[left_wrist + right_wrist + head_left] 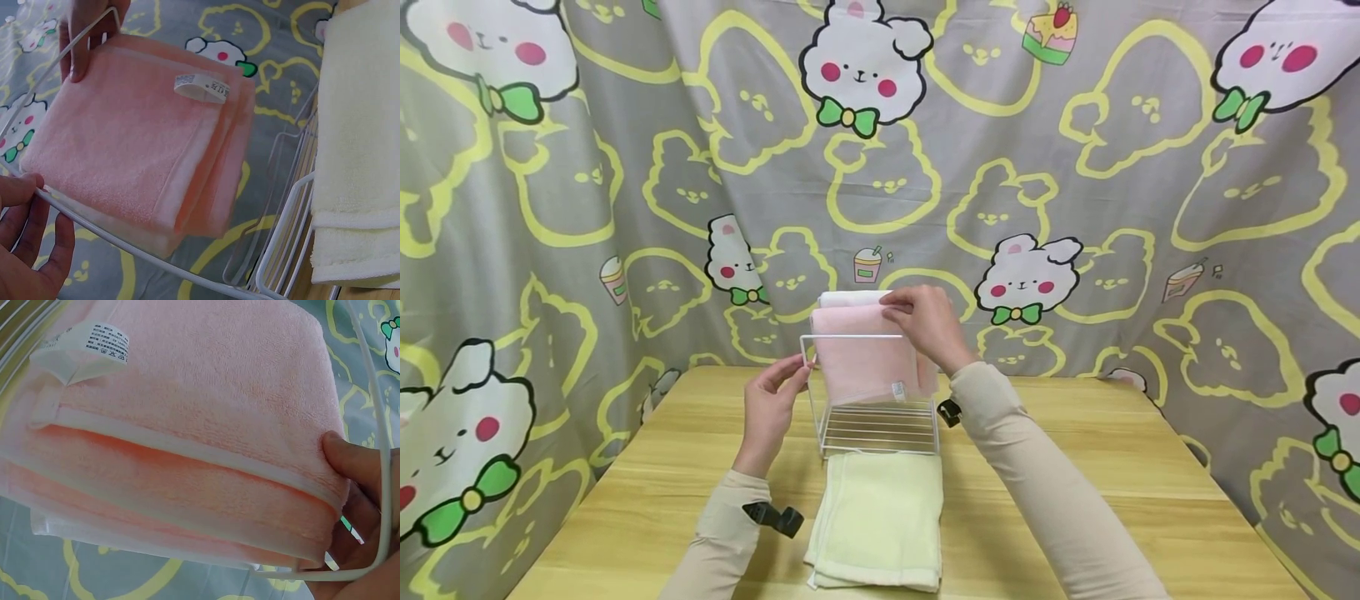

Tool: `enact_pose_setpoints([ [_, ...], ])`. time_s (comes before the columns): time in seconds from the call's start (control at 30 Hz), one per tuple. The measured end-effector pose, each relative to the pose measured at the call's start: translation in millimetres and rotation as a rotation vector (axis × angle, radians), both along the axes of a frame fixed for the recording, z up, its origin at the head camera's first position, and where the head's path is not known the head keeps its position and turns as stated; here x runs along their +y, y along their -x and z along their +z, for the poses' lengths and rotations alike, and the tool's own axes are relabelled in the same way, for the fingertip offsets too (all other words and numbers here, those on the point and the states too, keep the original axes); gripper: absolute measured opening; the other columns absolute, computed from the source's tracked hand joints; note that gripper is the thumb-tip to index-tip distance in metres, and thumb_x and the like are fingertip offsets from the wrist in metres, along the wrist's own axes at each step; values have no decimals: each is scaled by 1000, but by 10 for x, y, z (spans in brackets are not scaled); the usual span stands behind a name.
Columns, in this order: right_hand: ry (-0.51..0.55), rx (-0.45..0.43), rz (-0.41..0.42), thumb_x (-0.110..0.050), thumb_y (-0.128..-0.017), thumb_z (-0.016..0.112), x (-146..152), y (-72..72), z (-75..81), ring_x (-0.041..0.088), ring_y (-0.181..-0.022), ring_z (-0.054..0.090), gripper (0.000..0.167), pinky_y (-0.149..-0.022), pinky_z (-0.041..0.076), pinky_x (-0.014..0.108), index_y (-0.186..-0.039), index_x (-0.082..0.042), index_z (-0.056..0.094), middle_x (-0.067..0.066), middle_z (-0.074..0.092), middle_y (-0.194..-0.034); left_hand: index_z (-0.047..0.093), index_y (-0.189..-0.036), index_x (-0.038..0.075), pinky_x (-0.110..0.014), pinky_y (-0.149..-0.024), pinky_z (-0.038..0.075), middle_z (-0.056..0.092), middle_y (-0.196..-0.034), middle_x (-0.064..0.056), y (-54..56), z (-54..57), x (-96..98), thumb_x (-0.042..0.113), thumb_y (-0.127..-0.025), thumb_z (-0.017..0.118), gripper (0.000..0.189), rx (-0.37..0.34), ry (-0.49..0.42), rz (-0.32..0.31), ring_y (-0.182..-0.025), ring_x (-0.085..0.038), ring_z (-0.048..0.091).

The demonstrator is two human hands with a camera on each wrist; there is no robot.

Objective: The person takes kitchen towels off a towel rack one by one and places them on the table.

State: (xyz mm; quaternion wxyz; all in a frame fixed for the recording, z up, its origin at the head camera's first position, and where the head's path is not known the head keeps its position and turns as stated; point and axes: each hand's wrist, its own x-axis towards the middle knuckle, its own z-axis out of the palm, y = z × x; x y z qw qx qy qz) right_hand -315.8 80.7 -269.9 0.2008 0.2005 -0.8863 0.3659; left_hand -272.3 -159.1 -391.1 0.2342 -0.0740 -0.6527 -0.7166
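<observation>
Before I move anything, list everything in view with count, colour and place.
Pink towel: one folded bundle, pink, above the rack's base
Label: one, white, on the pink towel
White towel: apparently one, white, behind the pink towel
Wire rack: one, white, on the table
Yellow towel: one, folded, pale yellow, in front of the rack
Table: one, wood-coloured, beneath everything
Backdrop: count unclear, grey with yellow outlines and white rabbits, around the table
Wrist devices: two, black, one per wrist
Sleeves: two, beige, on both arms
Left hand: one, bare, pinching the rack's wire
Right hand: one, bare, pinching the pink towel's upper edge
</observation>
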Motion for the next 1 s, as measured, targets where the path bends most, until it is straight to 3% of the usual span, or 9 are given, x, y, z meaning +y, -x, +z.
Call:
enact_pose_setpoints([
  [0.23, 20, 44, -1, -16, -92, 78, 22, -30, 5, 19, -100, 76, 15, -89, 62, 34, -106, -10, 81, 7, 79, -107, 70, -115, -10, -24, -78, 62, 78, -94, 5, 2, -12, 9, -1, -93, 72, 23, 5, -8, 2, -91, -8, 70],
  [0.6, 44, 103, 4, -17, -93, 77, 51, -71, 35, 19, -99, 76, 16, -86, 63, 32, -106, -9, 80, 7, 79, -108, 70, -114, -11, -22, -76, 62, 79, -97, -4, 15, -7, 16, -3, -93, 72, 23, 28, -9, 7, -89, -4, 70],
  [1.0, 75, 155, 31, -17, -92, 78, 85, -191, 170, 19, -99, 76, 16, -90, 62, 33, -106, -8, 80, 7, 79, -107, 70, -114, -11, -22, -77, 62, 79, -95, 0, 11, -11, 2, -3, -93, 72, 23, 27, -2, 6, -90, -7, 70],
])
